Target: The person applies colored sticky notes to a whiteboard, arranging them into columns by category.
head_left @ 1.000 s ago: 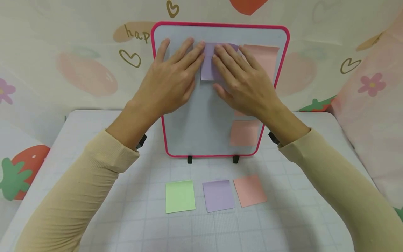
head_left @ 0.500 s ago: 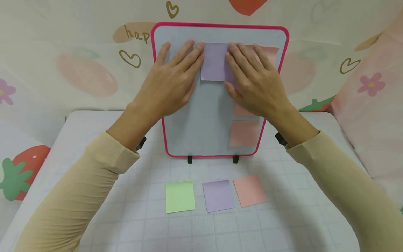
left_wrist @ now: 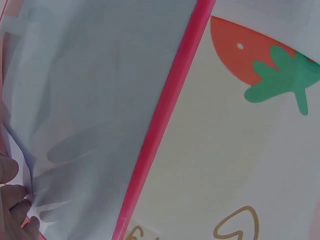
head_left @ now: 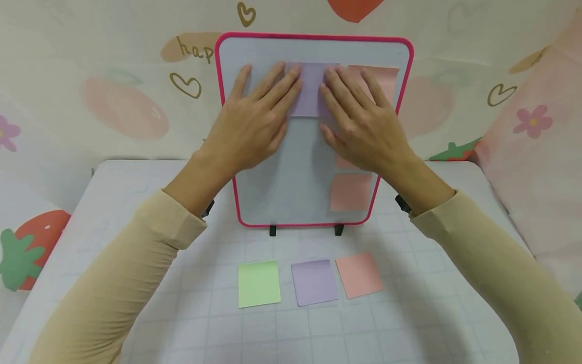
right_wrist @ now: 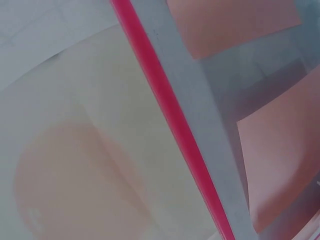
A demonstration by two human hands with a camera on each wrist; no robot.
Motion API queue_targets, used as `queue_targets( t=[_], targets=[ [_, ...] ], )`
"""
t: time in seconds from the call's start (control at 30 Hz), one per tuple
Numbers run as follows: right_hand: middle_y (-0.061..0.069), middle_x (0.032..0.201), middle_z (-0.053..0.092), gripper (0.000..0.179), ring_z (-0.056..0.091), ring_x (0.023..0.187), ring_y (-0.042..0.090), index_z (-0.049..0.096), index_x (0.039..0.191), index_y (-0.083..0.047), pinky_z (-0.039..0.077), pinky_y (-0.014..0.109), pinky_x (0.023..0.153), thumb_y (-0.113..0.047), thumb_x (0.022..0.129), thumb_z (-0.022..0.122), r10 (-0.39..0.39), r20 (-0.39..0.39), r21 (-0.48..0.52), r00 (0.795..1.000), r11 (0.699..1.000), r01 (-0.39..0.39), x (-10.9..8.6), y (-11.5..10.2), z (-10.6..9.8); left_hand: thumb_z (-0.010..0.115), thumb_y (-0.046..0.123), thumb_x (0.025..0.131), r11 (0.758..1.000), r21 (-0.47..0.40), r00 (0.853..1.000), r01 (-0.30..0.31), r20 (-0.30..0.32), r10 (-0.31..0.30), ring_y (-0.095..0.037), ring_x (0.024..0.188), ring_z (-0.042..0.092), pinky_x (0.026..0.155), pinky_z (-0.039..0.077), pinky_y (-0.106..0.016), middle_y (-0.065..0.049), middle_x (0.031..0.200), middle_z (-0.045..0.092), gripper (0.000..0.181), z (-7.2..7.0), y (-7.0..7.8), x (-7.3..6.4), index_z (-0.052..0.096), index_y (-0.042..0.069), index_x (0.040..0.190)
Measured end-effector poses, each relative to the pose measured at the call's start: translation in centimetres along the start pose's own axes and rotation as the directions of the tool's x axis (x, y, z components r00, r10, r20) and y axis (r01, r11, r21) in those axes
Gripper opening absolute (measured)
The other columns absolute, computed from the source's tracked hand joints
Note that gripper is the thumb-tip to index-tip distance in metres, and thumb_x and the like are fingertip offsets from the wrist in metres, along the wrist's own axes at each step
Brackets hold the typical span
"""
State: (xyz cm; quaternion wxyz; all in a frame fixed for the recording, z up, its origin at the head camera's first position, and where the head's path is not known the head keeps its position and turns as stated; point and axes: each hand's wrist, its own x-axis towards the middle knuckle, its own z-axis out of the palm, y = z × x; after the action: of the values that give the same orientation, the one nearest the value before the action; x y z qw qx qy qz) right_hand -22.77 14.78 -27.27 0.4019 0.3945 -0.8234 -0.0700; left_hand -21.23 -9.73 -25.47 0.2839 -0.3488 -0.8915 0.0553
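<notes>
A purple sticky note (head_left: 311, 93) lies on the upper middle of a whiteboard (head_left: 282, 197) with a pink-red frame. My left hand (head_left: 252, 121) has its extended fingers on the note's left edge, the others spread over the board. On the note's right side rest the straight fingers of my right hand (head_left: 364, 121), which partly covers a pink sticky note (head_left: 386, 81) at the upper right. Below it, another pink note (head_left: 344, 162) is mostly hidden by that hand, and a third pink note (head_left: 350, 193) shows fully. In the left wrist view, fingers (left_wrist: 17, 210) appear at the lower left.
On the table (head_left: 182, 313) before the board lie a green sticky pad (head_left: 259, 284), a purple pad (head_left: 314, 283) and a pink pad (head_left: 359, 275) in a row. Small black feet (head_left: 273, 231) support the board. A patterned cloth (head_left: 123, 111) hangs behind.
The right hand slid right from the purple note's middle to its right side, then slightly back left. The left hand shifted a little right, onto the note's left edge.
</notes>
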Motion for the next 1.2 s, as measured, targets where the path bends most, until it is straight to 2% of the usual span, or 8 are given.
queue_targets(
  t=[0.23,0.53,0.77,0.93,1.2],
  targets=[
    [0.022,0.150,0.044,0.055,0.038,0.141,0.035,0.051,0.140,0.006,0.016,0.046,0.122,-0.028,0.097,0.053,0.013,0.003,0.014,1.000,1.000,-0.014,0.0,-0.3,0.2,0.036,0.024,0.104,1.000,0.006,1.000,0.004,0.024,-0.004,-0.023,0.151,0.020,0.119,0.013,-0.056,-0.009,0.163,0.026,0.056,0.2,0.1,0.0,0.031,0.005,0.156],
    [0.017,0.150,0.046,0.053,0.038,0.143,0.030,0.052,0.141,0.004,0.016,0.045,0.122,-0.029,0.098,0.049,0.043,-0.014,0.029,0.999,0.999,-0.043,0.8,-0.7,0.3,0.036,0.024,0.104,1.000,0.017,0.999,-0.023,0.023,0.022,-0.021,0.150,0.022,0.121,0.011,-0.051,-0.010,0.162,0.027,0.055,0.6,0.4,-0.2,0.032,0.003,0.155],
    [0.014,0.154,0.042,0.054,0.031,0.147,0.027,0.048,0.145,0.000,0.012,0.045,0.122,-0.028,0.099,0.048,0.059,0.026,0.043,0.998,0.997,-0.060,2.3,-1.2,0.3,0.040,0.023,0.103,0.998,0.036,0.998,-0.044,0.040,0.042,-0.022,0.150,0.024,0.120,0.011,-0.054,-0.009,0.163,0.025,0.056,1.1,0.7,-1.4,0.033,0.005,0.155],
    [0.013,0.154,0.042,0.051,0.031,0.147,0.027,0.049,0.145,-0.002,0.012,0.045,0.122,-0.025,0.099,0.048,0.046,0.035,0.054,0.998,0.997,-0.047,3.0,-1.5,0.3,0.042,0.025,0.102,0.998,0.044,0.998,-0.045,0.045,0.043,-0.023,0.150,0.024,0.120,0.012,-0.054,-0.010,0.161,0.029,0.057,1.4,0.8,-2.2,0.034,0.006,0.154],
    [0.016,0.155,0.040,0.053,0.029,0.148,0.028,0.048,0.146,-0.002,0.008,0.046,0.122,-0.026,0.099,0.052,0.014,0.062,0.062,0.998,0.998,-0.018,2.5,-1.7,0.4,0.049,0.026,0.099,0.995,0.061,0.996,-0.084,0.022,0.083,-0.024,0.147,0.031,0.118,0.017,-0.057,-0.010,0.157,0.038,0.057,2.0,1.7,-3.3,0.041,0.003,0.150]
  ],
)
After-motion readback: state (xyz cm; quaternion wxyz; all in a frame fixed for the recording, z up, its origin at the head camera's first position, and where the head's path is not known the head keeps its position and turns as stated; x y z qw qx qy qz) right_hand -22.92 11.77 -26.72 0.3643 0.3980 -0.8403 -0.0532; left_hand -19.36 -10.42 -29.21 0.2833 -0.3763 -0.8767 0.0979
